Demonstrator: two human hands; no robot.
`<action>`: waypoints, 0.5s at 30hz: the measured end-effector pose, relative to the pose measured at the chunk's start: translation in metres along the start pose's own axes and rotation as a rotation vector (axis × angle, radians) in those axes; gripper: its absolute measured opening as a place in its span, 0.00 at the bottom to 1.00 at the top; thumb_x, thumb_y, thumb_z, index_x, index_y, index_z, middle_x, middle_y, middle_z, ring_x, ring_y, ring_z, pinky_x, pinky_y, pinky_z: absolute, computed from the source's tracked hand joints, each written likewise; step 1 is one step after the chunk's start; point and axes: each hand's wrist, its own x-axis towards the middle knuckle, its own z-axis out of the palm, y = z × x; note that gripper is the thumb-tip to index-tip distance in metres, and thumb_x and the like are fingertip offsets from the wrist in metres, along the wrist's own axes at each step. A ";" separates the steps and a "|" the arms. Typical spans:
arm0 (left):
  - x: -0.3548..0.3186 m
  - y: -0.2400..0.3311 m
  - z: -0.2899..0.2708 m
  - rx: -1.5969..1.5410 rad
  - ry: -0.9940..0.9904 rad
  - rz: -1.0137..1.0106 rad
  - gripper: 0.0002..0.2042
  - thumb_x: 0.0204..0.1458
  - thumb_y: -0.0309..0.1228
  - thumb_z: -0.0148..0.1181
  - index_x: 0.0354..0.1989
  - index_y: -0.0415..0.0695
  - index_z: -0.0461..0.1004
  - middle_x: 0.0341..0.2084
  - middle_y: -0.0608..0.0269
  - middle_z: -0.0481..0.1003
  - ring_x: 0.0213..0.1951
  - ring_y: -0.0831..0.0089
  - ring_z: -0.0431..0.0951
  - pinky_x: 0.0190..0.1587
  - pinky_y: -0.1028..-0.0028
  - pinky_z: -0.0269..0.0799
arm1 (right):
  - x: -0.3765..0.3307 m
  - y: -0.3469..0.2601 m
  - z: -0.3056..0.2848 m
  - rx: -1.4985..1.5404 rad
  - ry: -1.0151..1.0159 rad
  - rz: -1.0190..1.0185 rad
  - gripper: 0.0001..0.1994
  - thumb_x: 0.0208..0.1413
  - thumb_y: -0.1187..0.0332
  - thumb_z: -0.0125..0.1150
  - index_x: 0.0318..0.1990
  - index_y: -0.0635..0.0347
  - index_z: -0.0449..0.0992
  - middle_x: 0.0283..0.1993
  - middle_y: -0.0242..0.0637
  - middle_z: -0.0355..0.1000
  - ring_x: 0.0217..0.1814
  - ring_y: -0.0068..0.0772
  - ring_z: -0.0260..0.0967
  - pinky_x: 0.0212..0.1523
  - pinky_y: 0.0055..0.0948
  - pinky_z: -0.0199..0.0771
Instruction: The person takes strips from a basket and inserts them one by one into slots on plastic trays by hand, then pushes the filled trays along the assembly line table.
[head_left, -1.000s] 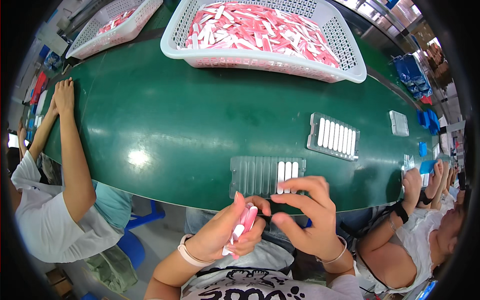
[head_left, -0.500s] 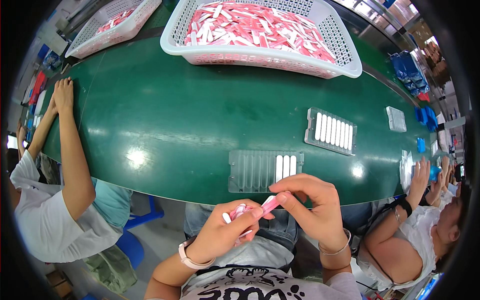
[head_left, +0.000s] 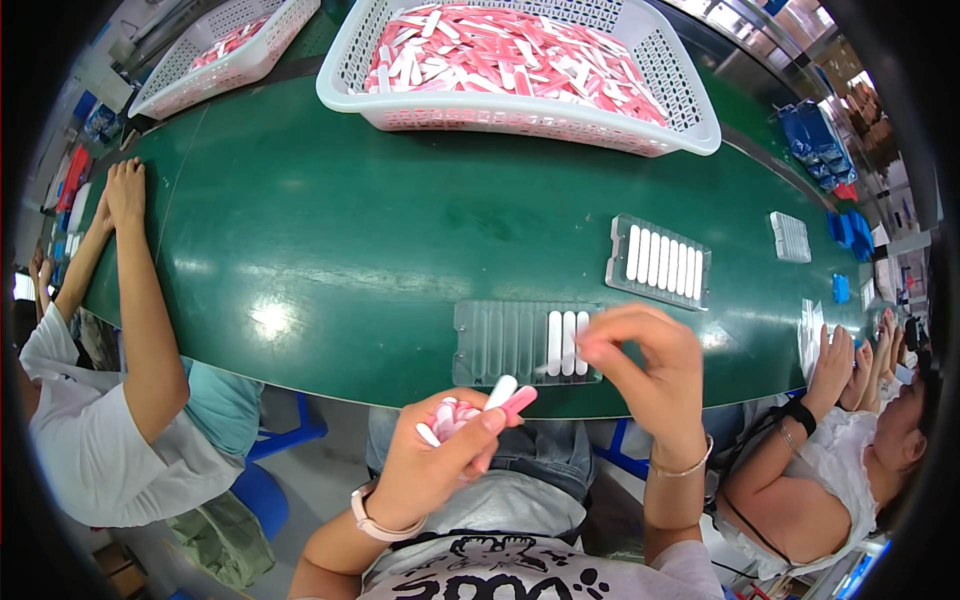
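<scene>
My left hand [head_left: 430, 455] is closed around a bunch of small round-ended strips [head_left: 455, 415], pink and white, shaped like mini nail files. One white strip [head_left: 502, 391] and a pink one [head_left: 519, 400] stick out past its thumb. Just beyond, a clear plastic tray [head_left: 487, 340] with long slots lies on the green table. White strips [head_left: 569, 343] fill 3 slots toward its right end. My right hand [head_left: 650, 365] hovers at that right end, thumb and forefinger pinched together. Slight blur hides what they hold, if anything.
A second clear tray [head_left: 617, 272], filled with white strips, lies to the right. A large white basket [head_left: 540, 118] of pink and white strips stands at the back, another basket [head_left: 165, 100] at far left. Co-workers' arms [head_left: 145, 280] rest on the table at left and right.
My right hand has left the pink strip it was pinching at my left hand and moved up and right to the tray. My left hand has shifted slightly left, still holding its bunch.
</scene>
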 end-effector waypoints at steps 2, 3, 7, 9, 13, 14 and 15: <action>-0.001 -0.002 -0.006 -0.002 0.055 0.005 0.08 0.59 0.28 0.55 0.34 0.35 0.73 0.13 0.70 0.65 0.14 0.87 0.57 0.20 0.81 0.58 | 0.016 0.011 0.006 -0.151 -0.057 -0.129 0.05 0.49 0.71 0.67 0.30 0.63 0.78 0.35 0.36 0.75 0.35 0.32 0.72 0.36 0.28 0.70; -0.001 -0.004 -0.010 -0.001 0.108 0.010 0.07 0.59 0.27 0.54 0.33 0.34 0.71 0.12 0.71 0.64 0.13 0.87 0.56 0.24 0.80 0.67 | 0.021 0.015 0.009 -0.303 -0.112 -0.258 0.06 0.49 0.69 0.67 0.29 0.61 0.77 0.36 0.36 0.74 0.36 0.34 0.70 0.38 0.30 0.69; -0.006 -0.014 -0.026 0.038 0.179 0.101 0.09 0.54 0.29 0.60 0.28 0.41 0.66 0.11 0.65 0.66 0.10 0.84 0.58 0.11 0.81 0.54 | 0.034 0.008 0.015 -0.474 -0.190 -0.320 0.09 0.47 0.67 0.68 0.32 0.60 0.74 0.38 0.35 0.73 0.37 0.38 0.68 0.43 0.35 0.65; -0.008 -0.014 -0.028 0.017 0.178 0.112 0.09 0.54 0.29 0.60 0.29 0.41 0.66 0.11 0.64 0.67 0.10 0.84 0.58 0.11 0.81 0.54 | 0.036 0.005 0.012 -0.460 -0.213 -0.116 0.14 0.46 0.63 0.70 0.35 0.58 0.73 0.37 0.34 0.73 0.38 0.36 0.69 0.43 0.34 0.62; -0.002 -0.002 -0.016 0.015 0.149 0.094 0.13 0.58 0.25 0.55 0.23 0.45 0.59 0.09 0.75 0.58 0.12 0.89 0.53 0.62 0.60 0.66 | 0.038 0.014 0.005 -0.409 -0.210 0.009 0.17 0.43 0.59 0.71 0.36 0.57 0.72 0.34 0.32 0.73 0.40 0.35 0.69 0.43 0.33 0.60; -0.002 -0.003 -0.015 0.013 0.148 0.093 0.13 0.58 0.25 0.55 0.23 0.45 0.59 0.09 0.75 0.58 0.12 0.89 0.53 0.62 0.60 0.66 | 0.037 0.013 0.006 -0.411 -0.211 0.010 0.17 0.43 0.59 0.71 0.36 0.57 0.72 0.34 0.32 0.73 0.40 0.35 0.69 0.43 0.33 0.60; -0.001 -0.004 -0.015 -0.001 0.140 0.083 0.13 0.58 0.25 0.55 0.23 0.45 0.59 0.09 0.75 0.58 0.12 0.89 0.53 0.62 0.60 0.66 | 0.036 0.011 0.006 -0.482 -0.222 -0.057 0.17 0.44 0.58 0.71 0.36 0.57 0.73 0.34 0.32 0.73 0.40 0.35 0.69 0.43 0.33 0.60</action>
